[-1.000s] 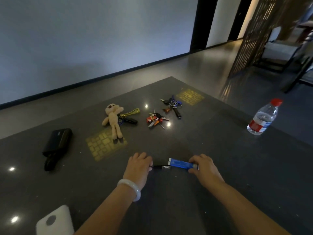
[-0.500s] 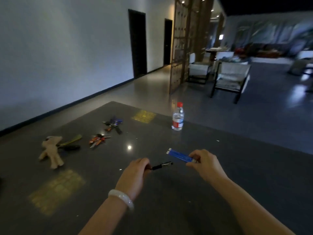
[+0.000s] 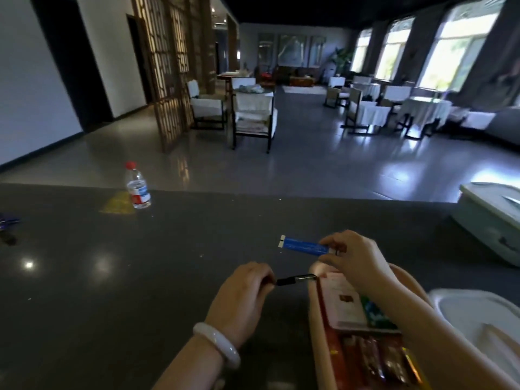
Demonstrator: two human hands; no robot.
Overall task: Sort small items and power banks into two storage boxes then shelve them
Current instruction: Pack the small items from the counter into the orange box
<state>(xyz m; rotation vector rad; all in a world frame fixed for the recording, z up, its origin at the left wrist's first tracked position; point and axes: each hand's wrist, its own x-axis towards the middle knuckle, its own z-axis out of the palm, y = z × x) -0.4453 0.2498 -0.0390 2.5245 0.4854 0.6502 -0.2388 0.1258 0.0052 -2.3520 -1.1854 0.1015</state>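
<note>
Your left hand (image 3: 242, 298) sat at lower centre of the frame, fingers curled around one end of a thin black item with a silver tip (image 3: 295, 279); the item projected to the right, and its tip lay at the near left corner of the pink storage box (image 3: 313, 319). What the black item was could not be determined. A white bangle (image 3: 218, 343) circled the left wrist. Your right hand (image 3: 353, 257) was right of centre, thumb and fingers pinching the right end of a blue stick-shaped item (image 3: 305, 246), which pointed left and was held nearly level, above the dark table (image 3: 140, 277) and just beyond the box's far left corner. The two held items were apart, the blue one higher in the frame. The pink storage box occupied the lower right of the frame, under your right forearm, and held a pale booklet (image 3: 342, 302), a green packet (image 3: 375, 312) and dark wrapped items (image 3: 374, 358) nearer the bottom edge. A white lid or container (image 3: 475, 313) lay at the lower right edge, touching or just beside the box. A pale lidded storage box (image 3: 489, 220) stood at the right edge, further back. A water bottle with a red cap (image 3: 137, 187) stood upright at the table's far edge, left of centre. A blue object (image 3: 8, 220) lay at the left edge, too blurred to identify.
</note>
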